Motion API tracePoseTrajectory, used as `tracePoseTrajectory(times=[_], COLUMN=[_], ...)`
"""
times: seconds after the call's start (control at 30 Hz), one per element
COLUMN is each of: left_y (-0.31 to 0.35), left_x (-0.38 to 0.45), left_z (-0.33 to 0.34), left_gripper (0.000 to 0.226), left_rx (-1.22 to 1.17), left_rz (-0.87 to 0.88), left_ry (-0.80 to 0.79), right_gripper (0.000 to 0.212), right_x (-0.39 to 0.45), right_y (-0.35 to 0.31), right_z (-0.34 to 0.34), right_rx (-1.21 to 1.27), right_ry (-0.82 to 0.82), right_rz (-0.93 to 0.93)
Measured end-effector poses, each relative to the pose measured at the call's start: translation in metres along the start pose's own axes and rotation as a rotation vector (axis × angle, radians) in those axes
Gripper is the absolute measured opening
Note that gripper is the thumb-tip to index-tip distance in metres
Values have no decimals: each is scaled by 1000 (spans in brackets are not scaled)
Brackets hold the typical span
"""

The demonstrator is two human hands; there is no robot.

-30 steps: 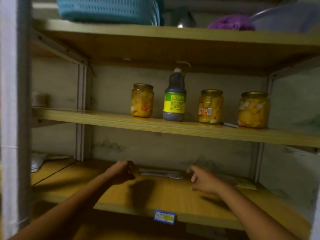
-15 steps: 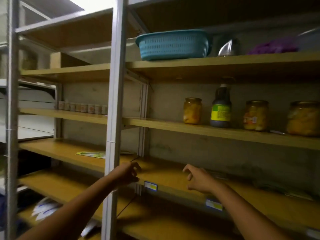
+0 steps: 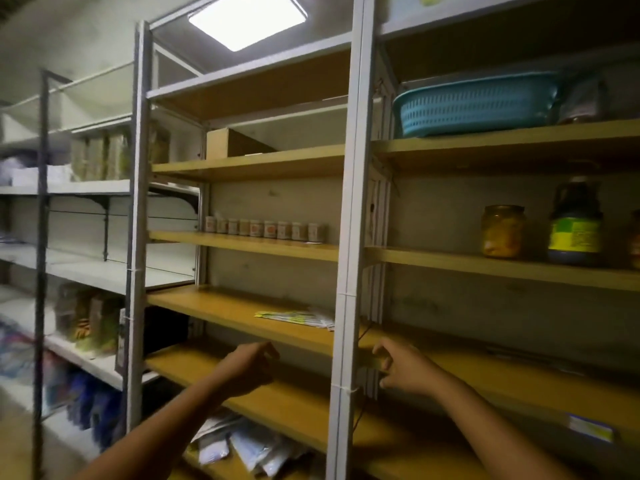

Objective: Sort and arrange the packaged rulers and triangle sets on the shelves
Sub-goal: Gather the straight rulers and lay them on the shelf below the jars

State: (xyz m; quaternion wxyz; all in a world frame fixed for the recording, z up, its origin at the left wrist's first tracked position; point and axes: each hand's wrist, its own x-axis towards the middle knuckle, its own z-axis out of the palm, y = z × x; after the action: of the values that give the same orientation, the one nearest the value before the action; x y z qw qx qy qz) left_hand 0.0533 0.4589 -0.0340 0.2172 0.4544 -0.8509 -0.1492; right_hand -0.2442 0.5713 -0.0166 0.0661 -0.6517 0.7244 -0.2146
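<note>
A dim store room holds rows of metal-framed shelving with yellow wooden boards, lit by a square ceiling lamp. Both arms reach forward at the height of the lower boards. The left hand hangs in front of the board with its fingers loosely curled and it holds nothing. The right hand is just to the right of the white upright post, fingers bent and a little spread, also holding nothing; whether the fingertips touch the board edge I cannot tell. The flat packets on the shelf lie above and between the two hands, near the post, and no finger touches them. They look thin and pale, with green and yellow print, and they overlap one another; the print is too blurred to read. More clear plastic packets lie in a loose pile on the lowest board, under the left forearm. The post stands between the two hands and hides the right end of the flat packets. Higher up stand a row of small jars, a jar of yellow fruit, a dark bottle with a green and yellow label, and a blue plastic basket.
</note>
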Motion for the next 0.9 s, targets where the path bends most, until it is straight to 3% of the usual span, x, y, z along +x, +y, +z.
tracePoseTrajectory(times=[0.33,0.7,0.9], left_y=[-87,-156,-174], left_x=[42,149,218], left_z=[-22,-40,-36], left_gripper=[34,35,33], left_rx=[-28,-9,6], left_rz=[9,-10,98], left_ry=[10,22,-17], right_gripper=[52,55,53], right_x=[78,219,274], right_y=[-73,-87,-78], right_z=[41,70,85], right_rx=[-61,-44,-31], right_ry=[-48,-61,-58], right_rz=[-39,-128,-97])
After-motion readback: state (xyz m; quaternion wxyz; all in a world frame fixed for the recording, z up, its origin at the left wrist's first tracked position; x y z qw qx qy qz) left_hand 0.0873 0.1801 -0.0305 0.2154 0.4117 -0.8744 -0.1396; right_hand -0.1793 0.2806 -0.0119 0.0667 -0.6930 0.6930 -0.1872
